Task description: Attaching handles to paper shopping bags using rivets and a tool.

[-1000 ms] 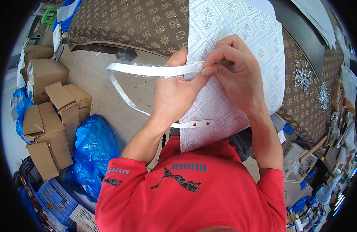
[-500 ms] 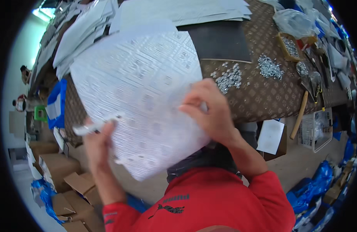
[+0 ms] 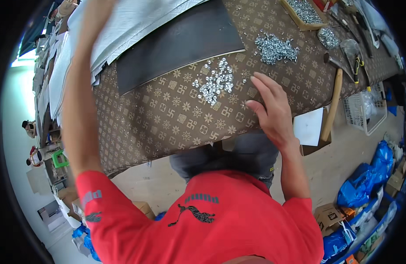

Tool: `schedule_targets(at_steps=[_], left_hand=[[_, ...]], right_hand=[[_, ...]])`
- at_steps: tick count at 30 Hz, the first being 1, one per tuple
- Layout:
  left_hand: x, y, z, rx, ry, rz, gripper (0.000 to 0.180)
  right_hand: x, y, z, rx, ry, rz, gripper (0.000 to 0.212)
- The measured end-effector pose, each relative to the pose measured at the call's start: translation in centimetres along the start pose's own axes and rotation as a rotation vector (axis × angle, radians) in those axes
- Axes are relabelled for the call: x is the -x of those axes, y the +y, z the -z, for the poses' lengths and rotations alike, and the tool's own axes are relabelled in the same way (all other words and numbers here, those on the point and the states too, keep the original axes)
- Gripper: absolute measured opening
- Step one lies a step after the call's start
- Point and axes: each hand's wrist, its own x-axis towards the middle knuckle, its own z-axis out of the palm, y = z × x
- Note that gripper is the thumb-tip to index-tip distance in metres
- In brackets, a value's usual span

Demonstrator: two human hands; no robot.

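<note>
My left arm reaches up across the table to the top edge of the picture. Only the blurred wrist end of my left hand (image 3: 98, 12) shows, over large white textured sheets (image 3: 137, 15); its fingers are out of sight. Above the patterned brown tablecloth (image 3: 167, 127), my right hand (image 3: 273, 108) has its thumb and fingers apart and nothing visible in them. Just left of it lies a loose heap of small shiny metal eyelets (image 3: 215, 83). A second heap of small silvery metal pieces (image 3: 275, 48) is beyond the hand. A flat dark board (image 3: 181, 44) lies between the sheets and the eyelets.
At the far right are a tray of metal pieces (image 3: 302, 15), a clear bag of small parts (image 3: 328, 38) and several hand tools. A wooden-handled hammer (image 3: 335, 97) overhangs the table edge. A white plastic basket (image 3: 366, 110) and blue bags (image 3: 366, 176) stand below.
The white patterned sheet and the white strip have left my hands. My left arm has swung up and forward; my right hand has moved right and opened. The view has shifted.
</note>
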Motion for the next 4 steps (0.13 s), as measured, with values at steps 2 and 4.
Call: schedule_targets(at_steps=[2, 4], left_hand=[[11.4, 4.3, -3.2, 0.108, -0.273, -0.186, 0.045], [15.7, 7.3, -2.0, 0.405, -0.473, 0.061, 0.067]], right_hand=[[-0.7, 0.1, -0.7, 0.014, -0.096, 0.021, 0.051], [-1.3, 0.3, -0.8, 0.031, -0.147, 0.031, 0.057]])
